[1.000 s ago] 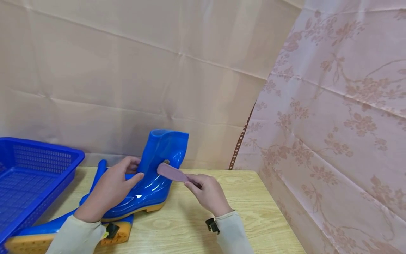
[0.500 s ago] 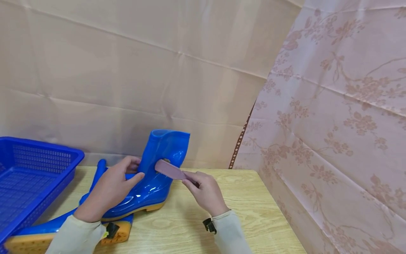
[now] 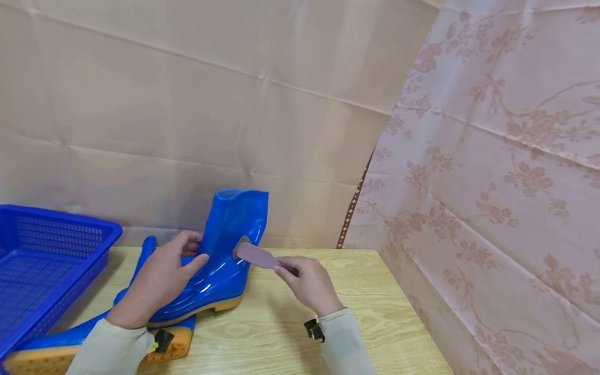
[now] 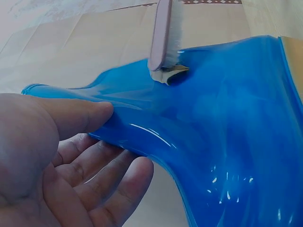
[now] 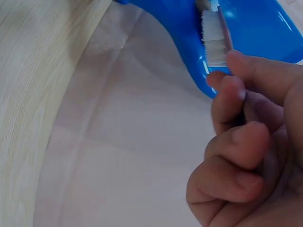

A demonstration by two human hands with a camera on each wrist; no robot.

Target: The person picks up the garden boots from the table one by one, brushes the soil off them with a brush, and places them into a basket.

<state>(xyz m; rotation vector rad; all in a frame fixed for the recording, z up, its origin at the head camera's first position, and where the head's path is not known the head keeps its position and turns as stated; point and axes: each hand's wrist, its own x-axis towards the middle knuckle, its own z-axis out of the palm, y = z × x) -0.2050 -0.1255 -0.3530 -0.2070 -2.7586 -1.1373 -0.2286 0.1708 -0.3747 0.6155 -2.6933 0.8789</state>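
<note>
A blue rain boot (image 3: 229, 224) with a yellow sole stands upright, its toe over a second boot (image 3: 175, 344) lying on its side. My left hand (image 3: 164, 273) holds the front of the upright boot's shaft, thumb on the near side and fingers at the far side. Pinched by the handle in my right hand (image 3: 309, 284) is a brush (image 3: 257, 255) with a mauve back; its white bristles (image 5: 214, 35) face the boot in the right wrist view. Its tip is at a tan patch (image 4: 168, 74) on the shaft, whose edge stands up in the left wrist view.
A blue plastic basket (image 3: 100, 229) with perforated walls is at the left, beside the lying boot. Beneath everything is a wood-grain table (image 3: 375, 302). Beige cloth (image 3: 154, 104) hangs behind it and floral cloth (image 3: 506, 182) along the right side.
My right hand has moved the brush slightly along the shaft, first left, then back right. The upright boot has shifted a little left, and more of the tan patch shows beside the brush.
</note>
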